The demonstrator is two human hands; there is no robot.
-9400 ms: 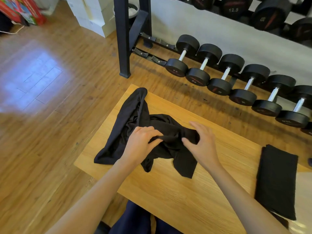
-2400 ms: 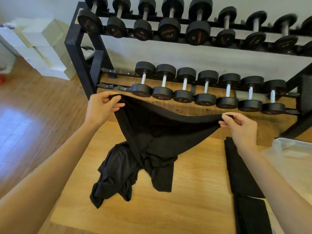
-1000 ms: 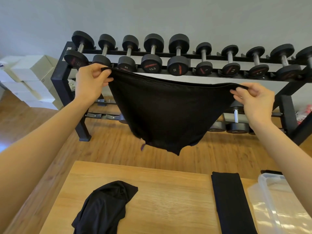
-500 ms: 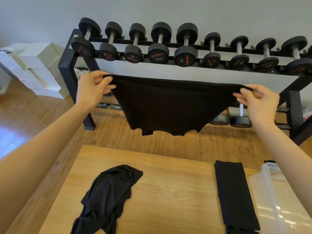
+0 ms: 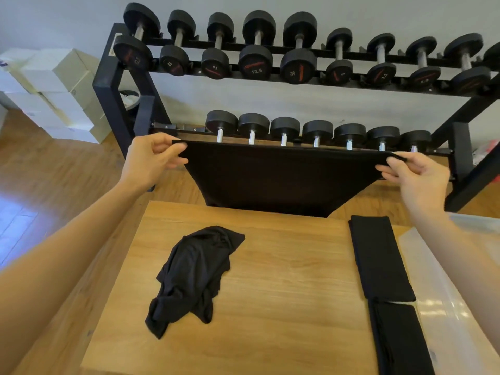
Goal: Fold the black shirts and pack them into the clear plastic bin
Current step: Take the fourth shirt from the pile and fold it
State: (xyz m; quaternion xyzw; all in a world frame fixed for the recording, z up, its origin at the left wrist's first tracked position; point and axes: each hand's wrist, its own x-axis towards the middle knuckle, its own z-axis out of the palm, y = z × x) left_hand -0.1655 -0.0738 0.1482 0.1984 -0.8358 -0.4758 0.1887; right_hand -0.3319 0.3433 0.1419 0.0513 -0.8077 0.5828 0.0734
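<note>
At the far left, white boxes are stacked on the wooden floor beside a black dumbbell rack that runs along the wall. The left hand pinches one top corner of a black shirt, with thumb and fingers closed on the hem. The shirt is stretched wide in the air above the far edge of the wooden surface, and its lower part hangs down behind that edge, so the bottom of it is hidden. On the surface, toward the left, lies a crumpled shirt, not yet folded. More to the right lies a folded shirt as a long narrow strip, with a second dark folded piece just below it. The right hand pinches the other top corner of the stretched shirt in the same way. At the far right is the clear plastic bin; I cannot tell if something is inside. The cloth looks thin, light and very soft, so it will sag and wrinkle when it is released. I think it is best to keep hold of both corners with the hem tight, lay the shirt flat on the surface, and then fold it by the edges.
</note>
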